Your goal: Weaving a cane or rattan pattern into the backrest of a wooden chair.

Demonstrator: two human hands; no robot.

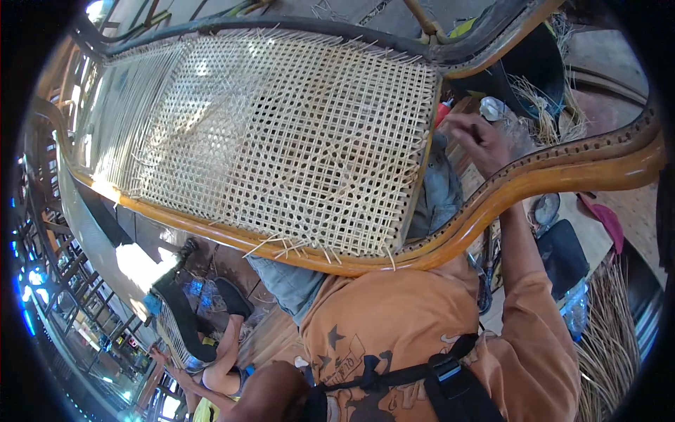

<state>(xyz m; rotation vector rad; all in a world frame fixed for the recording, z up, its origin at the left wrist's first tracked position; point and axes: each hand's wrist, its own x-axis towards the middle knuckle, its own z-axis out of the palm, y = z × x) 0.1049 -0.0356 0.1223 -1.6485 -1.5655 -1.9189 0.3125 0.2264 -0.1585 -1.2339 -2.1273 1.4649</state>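
Note:
Across my lap lies a curved wooden furniture frame, glossy orange-brown, with a woven cane panel filling most of it. The weave is an open mesh over most of the panel; toward the far left only parallel strands run. Loose strand ends stick out along the near and far edges. My right hand is beyond the frame's right-hand curved rail, just right of the panel's edge. Its fingers are curled in and closed; whatever they hold, if anything, cannot be made out. My left hand does not show.
Drilled holes line the right rail. A bundle of loose cane strands lies at the lower right, near a clear plastic bottle. A dark bucket stands at the upper right. Another person's hands work at the lower left.

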